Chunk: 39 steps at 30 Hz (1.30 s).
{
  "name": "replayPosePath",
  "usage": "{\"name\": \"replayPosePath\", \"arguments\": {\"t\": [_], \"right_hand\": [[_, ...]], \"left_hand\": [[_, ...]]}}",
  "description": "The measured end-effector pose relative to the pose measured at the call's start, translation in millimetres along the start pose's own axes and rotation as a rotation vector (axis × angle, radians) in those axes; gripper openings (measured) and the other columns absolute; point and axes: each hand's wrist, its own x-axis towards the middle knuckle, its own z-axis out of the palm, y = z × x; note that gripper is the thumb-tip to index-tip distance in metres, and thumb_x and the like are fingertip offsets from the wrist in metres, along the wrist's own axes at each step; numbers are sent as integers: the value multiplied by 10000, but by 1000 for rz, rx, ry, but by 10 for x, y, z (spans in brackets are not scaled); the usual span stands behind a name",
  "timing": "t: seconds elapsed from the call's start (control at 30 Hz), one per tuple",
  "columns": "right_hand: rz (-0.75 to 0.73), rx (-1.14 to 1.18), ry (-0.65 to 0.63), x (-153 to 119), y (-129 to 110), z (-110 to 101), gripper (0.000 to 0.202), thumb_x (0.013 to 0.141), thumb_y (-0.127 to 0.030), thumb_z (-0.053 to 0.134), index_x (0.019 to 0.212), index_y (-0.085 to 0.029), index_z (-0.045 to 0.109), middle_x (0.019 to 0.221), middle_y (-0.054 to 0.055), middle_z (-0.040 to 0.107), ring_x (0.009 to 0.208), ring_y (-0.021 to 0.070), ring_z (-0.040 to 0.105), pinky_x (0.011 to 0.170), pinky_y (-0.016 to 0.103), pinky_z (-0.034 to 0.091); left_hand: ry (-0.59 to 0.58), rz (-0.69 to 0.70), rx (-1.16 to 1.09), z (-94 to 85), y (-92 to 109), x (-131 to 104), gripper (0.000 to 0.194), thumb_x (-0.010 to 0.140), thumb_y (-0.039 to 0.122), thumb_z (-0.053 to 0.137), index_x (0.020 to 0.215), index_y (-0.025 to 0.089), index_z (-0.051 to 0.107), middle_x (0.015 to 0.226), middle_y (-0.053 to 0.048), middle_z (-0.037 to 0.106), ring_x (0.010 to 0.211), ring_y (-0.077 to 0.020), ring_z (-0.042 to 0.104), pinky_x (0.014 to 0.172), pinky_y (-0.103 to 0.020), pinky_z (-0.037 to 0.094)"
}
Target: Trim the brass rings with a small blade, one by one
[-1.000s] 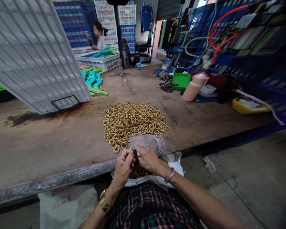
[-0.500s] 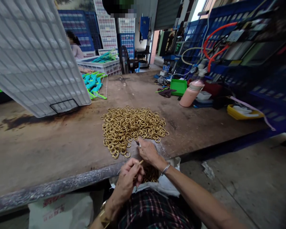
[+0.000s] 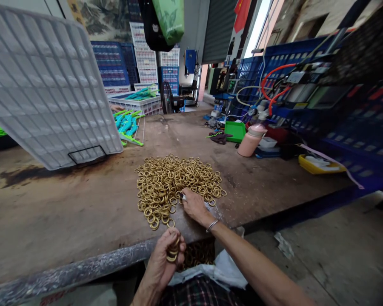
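Observation:
A wide pile of gold-coloured metal rings (image 3: 169, 178) lies on the wooden table (image 3: 92, 212). Several rings (image 3: 172, 250) sit in my left hand (image 3: 163, 257), its fingers curled round them at the table's front edge. My right hand (image 3: 195, 206) reaches to the near side of the pile, fingers closed. At its fingertips shows a small black-and-white object (image 3: 182, 196), whose kind I cannot make out. Below the table edge, a white bag (image 3: 225, 267) on my lap holds more rings (image 3: 199, 253), in shadow.
A large white plastic crate (image 3: 60, 97) stands tilted on the left, with turquoise and green plastic pieces (image 3: 127, 125) behind it. Toward the right are a green tray (image 3: 235, 131), a pink bottle (image 3: 250, 140) and a yellow tray (image 3: 321, 165). A black fan (image 3: 167, 95) stands at the back.
My left hand has moved left and turned, so the rings in it now show. My right hand has shifted slightly forward against the pile. The camera view has tilted up.

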Motion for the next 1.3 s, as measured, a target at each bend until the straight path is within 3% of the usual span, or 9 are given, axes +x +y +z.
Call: {"name": "replayPosePath", "arguments": {"t": [0.13, 0.27, 0.5, 0.6, 0.73, 0.87, 1.03, 1.17, 1.3], "right_hand": [[-107, 122, 67, -111, 7, -72, 192, 793, -118, 419, 957, -173, 503, 929, 62, 585, 830, 158, 537, 705, 240, 355], [-229, 301, -4, -317, -56, -181, 187, 787, -104, 434, 935, -183, 518, 806, 19, 588, 727, 134, 529, 678, 223, 366], [-407, 587, -51, -558, -187, -265, 152, 824, -148, 438, 888, -181, 571, 867, 48, 621, 821, 141, 542, 759, 247, 397], [-327, 674, -68, -578, -229, -249, 142, 838, -198, 433, 868, -180, 570, 814, 27, 605, 757, 128, 529, 710, 236, 402], [-62, 828, -89, -585, -265, -225, 161, 837, -280, 433, 777, -175, 539, 667, -25, 537, 625, 100, 478, 597, 203, 382], [97, 994, -233, -604, -269, -188, 225, 844, -342, 408, 723, -173, 495, 543, -50, 484, 493, 78, 418, 494, 184, 344], [114, 1021, -240, -593, -267, -159, 241, 817, -339, 429, 655, -167, 475, 542, -50, 457, 493, 70, 378, 470, 180, 309], [48, 896, -135, -573, -275, -195, 152, 767, -263, 470, 660, -161, 505, 582, -54, 452, 558, 77, 394, 522, 181, 321], [-25, 775, -128, -581, -287, -231, 119, 768, -233, 467, 714, -167, 550, 605, -46, 490, 560, 84, 411, 531, 190, 317]], "left_hand": [[73, 41, 11, 0, 58, 28, 293, 602, 306, 745, 723, 154, 525, 727, -18, 604, 619, -115, 579, 394, -160, 379], [101, 77, 20, -1, 142, 76, 314, 579, 318, 758, 721, 151, 533, 719, -2, 594, 638, -122, 596, 402, -160, 394], [127, 215, 270, 31, 120, 127, 338, 639, 436, 689, 758, 163, 529, 571, 51, 502, 465, -69, 472, 338, -141, 315], [146, 248, 393, 11, 65, 134, 342, 664, 473, 651, 711, 163, 513, 508, 64, 465, 411, -51, 403, 339, -138, 278], [246, 346, 559, -30, 35, 149, 323, 713, 486, 594, 720, 171, 526, 492, 72, 446, 389, -46, 377, 362, -144, 281], [271, 423, 704, -19, 53, 145, 297, 736, 459, 575, 737, 162, 580, 489, 61, 458, 393, -54, 365, 375, -161, 288], [217, 378, 709, -6, 69, 126, 299, 749, 458, 559, 777, 161, 577, 505, 58, 465, 397, -52, 365, 372, -155, 277], [170, 265, 634, -18, 64, 121, 340, 730, 502, 559, 819, 175, 536, 510, 70, 443, 389, -56, 387, 351, -147, 268], [147, 229, 598, -12, 63, 114, 340, 722, 512, 558, 763, 179, 501, 541, 67, 458, 397, -48, 399, 347, -140, 261]]}}
